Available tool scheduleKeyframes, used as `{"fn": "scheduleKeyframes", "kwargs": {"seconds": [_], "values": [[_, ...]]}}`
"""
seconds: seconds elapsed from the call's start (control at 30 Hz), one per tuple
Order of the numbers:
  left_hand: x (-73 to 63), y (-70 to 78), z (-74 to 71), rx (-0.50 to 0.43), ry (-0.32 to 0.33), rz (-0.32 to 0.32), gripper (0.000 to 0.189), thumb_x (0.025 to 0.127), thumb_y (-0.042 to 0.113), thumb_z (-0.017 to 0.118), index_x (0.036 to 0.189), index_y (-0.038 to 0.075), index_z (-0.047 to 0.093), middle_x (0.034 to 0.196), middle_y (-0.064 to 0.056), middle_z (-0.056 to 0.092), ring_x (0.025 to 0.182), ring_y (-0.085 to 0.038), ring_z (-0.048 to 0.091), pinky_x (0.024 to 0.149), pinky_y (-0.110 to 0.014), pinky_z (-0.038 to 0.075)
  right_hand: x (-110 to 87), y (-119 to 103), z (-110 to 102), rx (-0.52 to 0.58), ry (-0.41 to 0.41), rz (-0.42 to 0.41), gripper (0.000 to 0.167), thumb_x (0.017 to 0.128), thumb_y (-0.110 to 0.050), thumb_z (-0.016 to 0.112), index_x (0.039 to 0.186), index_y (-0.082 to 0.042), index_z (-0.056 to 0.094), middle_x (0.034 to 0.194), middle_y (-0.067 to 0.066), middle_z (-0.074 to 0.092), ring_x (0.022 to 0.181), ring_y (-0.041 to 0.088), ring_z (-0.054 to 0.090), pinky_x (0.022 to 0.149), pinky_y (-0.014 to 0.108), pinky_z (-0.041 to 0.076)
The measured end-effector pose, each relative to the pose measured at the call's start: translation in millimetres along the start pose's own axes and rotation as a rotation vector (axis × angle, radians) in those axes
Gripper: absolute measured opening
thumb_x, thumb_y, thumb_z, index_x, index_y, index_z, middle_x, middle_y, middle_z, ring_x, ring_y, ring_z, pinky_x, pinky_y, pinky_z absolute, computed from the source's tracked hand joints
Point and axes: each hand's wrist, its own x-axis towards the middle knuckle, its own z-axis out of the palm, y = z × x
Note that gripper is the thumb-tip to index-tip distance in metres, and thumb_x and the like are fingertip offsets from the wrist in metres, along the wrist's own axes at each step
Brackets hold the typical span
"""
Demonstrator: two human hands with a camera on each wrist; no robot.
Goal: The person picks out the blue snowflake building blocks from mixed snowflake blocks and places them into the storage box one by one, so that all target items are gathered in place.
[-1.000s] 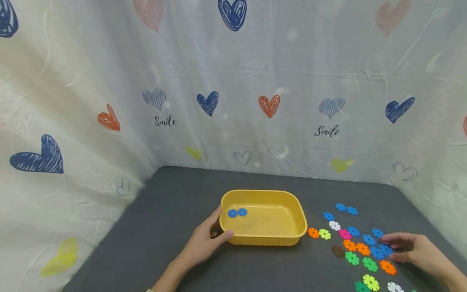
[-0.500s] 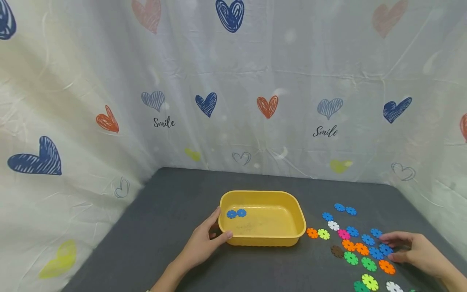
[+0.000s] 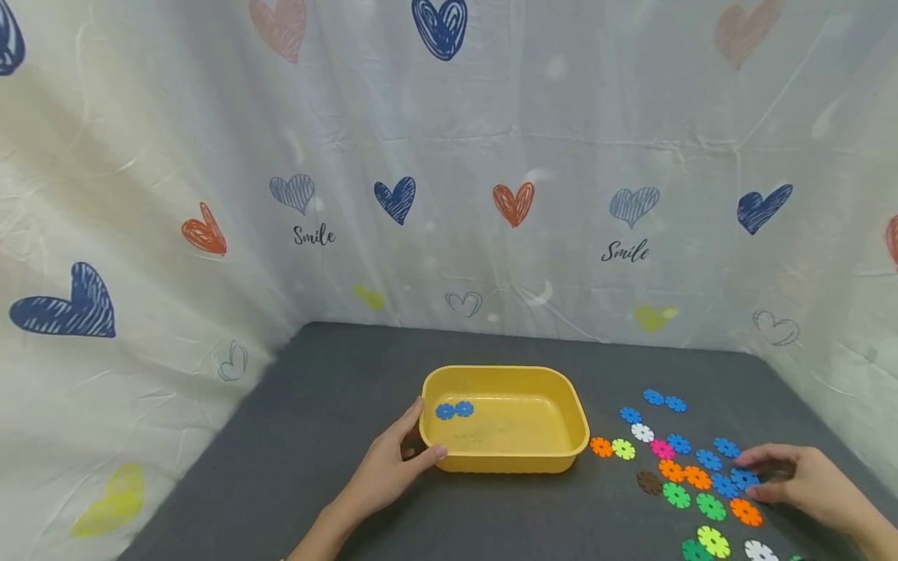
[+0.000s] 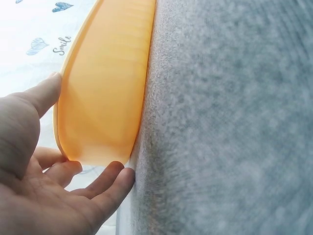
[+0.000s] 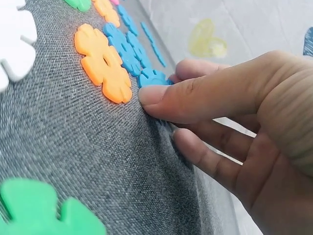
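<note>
A shallow yellow plastic tub (image 3: 508, 463) stands on the dark cloth, with two blue snowflake discs (image 3: 454, 410) inside at its left end. My left hand (image 3: 389, 460) grips that end; in the left wrist view the thumb lies at the rim (image 4: 59, 112) and the other fingers bend against the end wall. Over on the right, my right hand (image 3: 807, 479) pinches a blue snowflake disc (image 5: 152, 78) between thumb and fingertips, low over the cloth. Part of this disc is hidden by the thumb. More blue discs (image 3: 724, 485) and an orange disc (image 3: 746, 513) lie beside it.
Several loose discs spread across the cloth right of the tub, among them a white disc (image 3: 642, 433), a pink disc (image 3: 662, 449), a brown disc (image 3: 649, 483) and a green disc (image 3: 712, 507). A heart-printed curtain (image 3: 449, 156) hangs behind and along both sides.
My right fingertips have shifted slightly right, and the blue disc at them has moved a little the same way. The left hand keeps its grip on the tub, which stays put.
</note>
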Motion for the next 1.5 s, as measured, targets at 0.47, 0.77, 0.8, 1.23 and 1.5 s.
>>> {"fn": "scheduleKeyframes", "kwargs": {"seconds": [0.47, 0.77, 0.8, 1.23, 1.5], "values": [[-0.1, 0.0, 0.8, 0.0, -0.002, 0.01, 0.089, 0.09, 0.043, 0.071, 0.156, 0.007, 0.024, 0.159, -0.009, 0.024, 0.125, -0.028, 0.052, 0.094, -0.046, 0.049, 0.0, 4.3, -0.5, -0.054, 0.012, 0.0, 0.04, 0.076, -0.018, 0.086, 0.107, 0.003, 0.073, 0.105, 0.021, 0.068, 0.081, 0.02, 0.065, 0.066, 0.029, 0.056], [0.2, 0.1, -0.1, -0.007, -0.01, -0.008, 0.09, 0.09, 0.043, 0.071, 0.157, 0.008, 0.023, 0.159, -0.007, 0.023, 0.125, -0.027, 0.052, 0.094, -0.046, 0.049, 0.6, 8.2, -2.4, 0.011, -0.033, -0.022, 0.05, 0.074, -0.021, 0.087, 0.113, 0.006, 0.07, 0.111, 0.025, 0.065, 0.085, 0.02, 0.068, 0.071, 0.034, 0.058], [0.2, 0.0, -0.1, -0.009, -0.01, -0.007, 0.09, 0.09, 0.043, 0.071, 0.157, 0.008, 0.023, 0.159, -0.007, 0.023, 0.124, -0.027, 0.052, 0.094, -0.046, 0.049, 0.4, 8.7, -2.7, 0.016, -0.038, -0.027, 0.051, 0.074, -0.021, 0.087, 0.113, 0.007, 0.07, 0.111, 0.026, 0.065, 0.086, 0.02, 0.068, 0.071, 0.034, 0.058], [0.4, -1.9, 0.7, -0.003, -0.012, -0.01, 0.09, 0.09, 0.044, 0.071, 0.157, 0.008, 0.023, 0.159, -0.007, 0.024, 0.124, -0.026, 0.053, 0.094, -0.046, 0.049, -0.7, 9.5, -3.2, 0.028, -0.052, -0.04, 0.049, 0.077, -0.023, 0.085, 0.113, 0.006, 0.07, 0.111, 0.023, 0.066, 0.085, 0.019, 0.066, 0.071, 0.033, 0.058], [0.5, -2.4, 0.4, -0.005, -0.008, -0.006, 0.09, 0.09, 0.044, 0.072, 0.157, 0.007, 0.024, 0.159, -0.008, 0.024, 0.125, -0.027, 0.052, 0.094, -0.045, 0.049, -3.2, -0.2, -2.4, -0.024, 0.011, -0.034, 0.046, 0.079, -0.021, 0.084, 0.112, 0.007, 0.069, 0.108, 0.021, 0.067, 0.083, 0.02, 0.064, 0.068, 0.029, 0.056]]}}
